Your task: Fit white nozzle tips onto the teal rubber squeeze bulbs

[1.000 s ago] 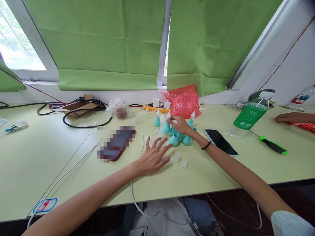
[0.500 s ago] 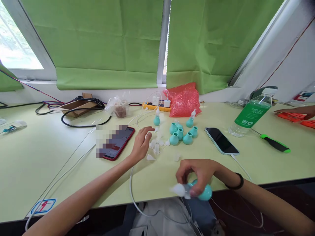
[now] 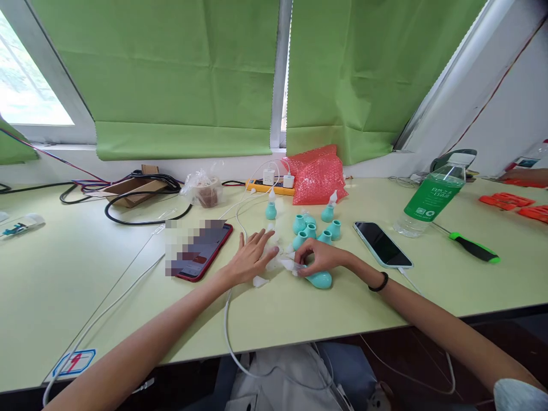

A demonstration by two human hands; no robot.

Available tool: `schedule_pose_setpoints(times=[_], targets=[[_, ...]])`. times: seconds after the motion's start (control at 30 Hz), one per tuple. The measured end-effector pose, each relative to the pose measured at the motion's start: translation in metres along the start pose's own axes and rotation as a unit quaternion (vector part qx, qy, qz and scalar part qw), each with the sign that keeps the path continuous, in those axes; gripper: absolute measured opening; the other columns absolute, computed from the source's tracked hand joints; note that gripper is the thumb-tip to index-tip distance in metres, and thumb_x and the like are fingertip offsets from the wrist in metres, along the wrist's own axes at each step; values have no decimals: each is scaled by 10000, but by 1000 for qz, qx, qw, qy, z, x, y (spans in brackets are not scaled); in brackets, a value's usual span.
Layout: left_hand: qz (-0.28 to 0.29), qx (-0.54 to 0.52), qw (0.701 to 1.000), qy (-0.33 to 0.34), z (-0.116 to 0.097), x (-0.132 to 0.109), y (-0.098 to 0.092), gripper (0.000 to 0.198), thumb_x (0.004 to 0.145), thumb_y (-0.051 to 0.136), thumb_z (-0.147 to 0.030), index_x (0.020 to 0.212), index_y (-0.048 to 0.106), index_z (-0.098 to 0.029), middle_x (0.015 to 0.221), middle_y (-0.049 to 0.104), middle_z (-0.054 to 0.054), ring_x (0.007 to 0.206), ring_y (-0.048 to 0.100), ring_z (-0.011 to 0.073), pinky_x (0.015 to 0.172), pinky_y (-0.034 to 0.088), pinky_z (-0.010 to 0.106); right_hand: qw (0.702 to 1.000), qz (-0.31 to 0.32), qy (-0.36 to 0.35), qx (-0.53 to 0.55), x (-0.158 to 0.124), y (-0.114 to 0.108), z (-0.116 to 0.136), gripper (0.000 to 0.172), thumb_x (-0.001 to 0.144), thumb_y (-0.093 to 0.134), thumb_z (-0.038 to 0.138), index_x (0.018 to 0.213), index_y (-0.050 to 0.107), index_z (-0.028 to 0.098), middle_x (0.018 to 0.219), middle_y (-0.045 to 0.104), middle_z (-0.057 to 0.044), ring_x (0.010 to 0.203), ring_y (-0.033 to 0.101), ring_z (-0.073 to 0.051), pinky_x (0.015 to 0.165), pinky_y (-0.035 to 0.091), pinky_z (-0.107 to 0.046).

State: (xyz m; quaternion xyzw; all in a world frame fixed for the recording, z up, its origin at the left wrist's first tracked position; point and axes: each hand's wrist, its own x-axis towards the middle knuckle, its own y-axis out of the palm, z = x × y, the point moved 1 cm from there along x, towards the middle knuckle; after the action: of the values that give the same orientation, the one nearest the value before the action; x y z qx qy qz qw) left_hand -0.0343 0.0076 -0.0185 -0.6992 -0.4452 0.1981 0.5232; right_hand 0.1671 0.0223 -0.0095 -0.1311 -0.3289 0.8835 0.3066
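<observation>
Plainly teal bulb (image 3: pixel 321 279) with whitish nozzle (image 3: pixel 288 264)

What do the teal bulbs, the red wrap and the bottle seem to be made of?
Bulbs: likely rubber or silicone, satin; smooth, even colour with soft highlights, though hard plastic is possible.
Red wrap: probably plastic bubble film, shiny; glints on a dimpled, creased surface.
Bottle: probably plastic, glossy; see-through walls.

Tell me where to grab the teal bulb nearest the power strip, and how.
Probably pinch the teal bulb around its round body from the right: it stands upright, narrow pale tip on top, and a white cable runs to its left.
</observation>
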Motion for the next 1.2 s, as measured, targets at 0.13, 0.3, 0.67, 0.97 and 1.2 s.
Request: schedule_pose_setpoints(times=[0.13, 0.3, 0.67, 0.97, 1.2], targets=[[116, 5, 991, 71, -2, -3, -12, 843, 663, 399, -633, 1304, -34, -299, 1394, -17, 85, 1245, -7, 343, 911, 9, 609, 993, -16, 4, 118, 0, -5, -7, 190, 628, 610, 304, 655, 556, 124, 567, 534, 19, 525, 504, -86, 519, 419, -211], [142, 51, 986, 69, 1, -3, -12, 1185, 431, 561, -679, 1294, -131, -253, 1378, -88, 148, 1214, -43, 419, 883, 43, 634, 939, 76, -6, 335, -10, -14, -14, 169, 686, 555, 273, 728, 514, 114, 582, 544, 7, 505, 563, -126, 496, 454, -256], [-101, 33, 993, 42, 8, 4, -2, 389, 863, 204, -352, 1222, 295, -234, 1250, 385, 73, 1142, 330, 214, 940, 232, 454, 948, 55, -25, 312, 7, 5, 15, 254, 765, 493, 317, 903, 509, 105, 883, 595, -95, 791, 576, -159, 765, 429, -324], [-160, -130, 977, 58, -13, -4, -24, 354, 801, 360, -404, 603, 509, -150, 611, 519, 15, 606, 463, 122, 594, 366, 235, 967, -218, -73, 112, 9, 40, 30, 213, 742, 511, 352, 794, 549, 150, 716, 574, -23, 652, 515, -121, 620, 412, -244], [37, -455, 888, -53, -20, 0, -14, 501, 811, 289, -415, 375, 312, -170, 339, 265, -48, 335, 240, 59, 395, 228, 231, 941, -318, -112, -24, -2, 45, 32, 195, 727, 525, 328, 831, 572, 169, 738, 612, -39, 631, 528, -141, 612, 411, -263]])
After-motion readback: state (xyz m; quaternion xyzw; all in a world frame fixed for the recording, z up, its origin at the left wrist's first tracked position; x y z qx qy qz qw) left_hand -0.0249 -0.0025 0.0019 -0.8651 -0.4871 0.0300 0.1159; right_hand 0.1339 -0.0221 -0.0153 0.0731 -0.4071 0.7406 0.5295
